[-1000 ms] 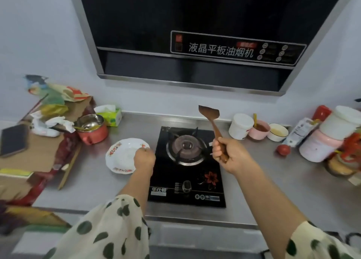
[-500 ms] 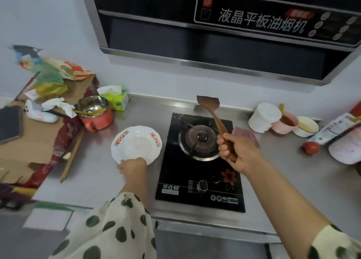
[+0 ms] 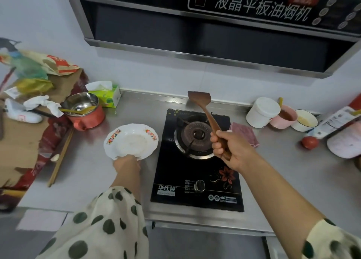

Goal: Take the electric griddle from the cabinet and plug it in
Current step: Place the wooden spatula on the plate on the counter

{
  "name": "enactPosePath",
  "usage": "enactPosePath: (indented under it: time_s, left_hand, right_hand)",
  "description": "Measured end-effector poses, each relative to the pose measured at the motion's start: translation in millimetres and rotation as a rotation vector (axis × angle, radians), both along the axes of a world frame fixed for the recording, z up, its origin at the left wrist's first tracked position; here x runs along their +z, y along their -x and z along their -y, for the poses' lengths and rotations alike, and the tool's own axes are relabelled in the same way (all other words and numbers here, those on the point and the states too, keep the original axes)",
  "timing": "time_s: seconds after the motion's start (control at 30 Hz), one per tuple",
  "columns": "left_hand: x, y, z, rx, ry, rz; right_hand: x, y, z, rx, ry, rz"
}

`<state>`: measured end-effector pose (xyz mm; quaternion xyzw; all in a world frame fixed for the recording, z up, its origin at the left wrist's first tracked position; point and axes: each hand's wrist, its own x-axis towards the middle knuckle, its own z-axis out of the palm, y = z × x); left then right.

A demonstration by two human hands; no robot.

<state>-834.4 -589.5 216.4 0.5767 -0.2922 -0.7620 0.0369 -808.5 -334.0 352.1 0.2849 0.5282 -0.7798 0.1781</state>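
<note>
No electric griddle and no cabinet show in this view. My left hand grips the near rim of a white plate with red flower prints, held tilted just left of the stove. A brown wooden spatula stands upright over the burner, with my right hand closed around its handle. Below both hands lies a black single-burner gas stove set in the steel counter.
A red pot with a steel bowl and spoon, a tissue box, chopsticks and cluttered cardboard sit left. A pink cloth, white tub, cups, a tomato and jars stand right. The range hood hangs overhead.
My left hand has shifted from the plate's right rim to its near rim and tipped it up. The view has moved closer and lower over the stove; the spatula stays upright.
</note>
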Motion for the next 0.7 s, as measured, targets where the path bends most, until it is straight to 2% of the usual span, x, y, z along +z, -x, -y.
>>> enactPosePath:
  time_s: [0.03, 0.2, 0.37, 0.7]
  left_hand:
    - [3.3, 3.3, -0.2, -0.001, 0.051, 0.059]
    - [9.2, 7.2, -4.4, -0.106, 0.223, -0.02]
    - [28.3, 0.1, -14.4, -0.174, 0.274, -0.039]
    - [82.5, -12.1, -69.5, -0.463, 0.325, -0.146]
  right_hand:
    - [-0.4, -0.2, -1.1, -0.002, 0.002, -0.001]
    - [4.5, -4.0, -5.6, 0.001, 0.015, -0.026]
    - [20.0, -12.2, -8.6, -0.011, 0.025, -0.052]
    - [62.3, -59.4, -45.5, -0.138, 0.046, -0.125]
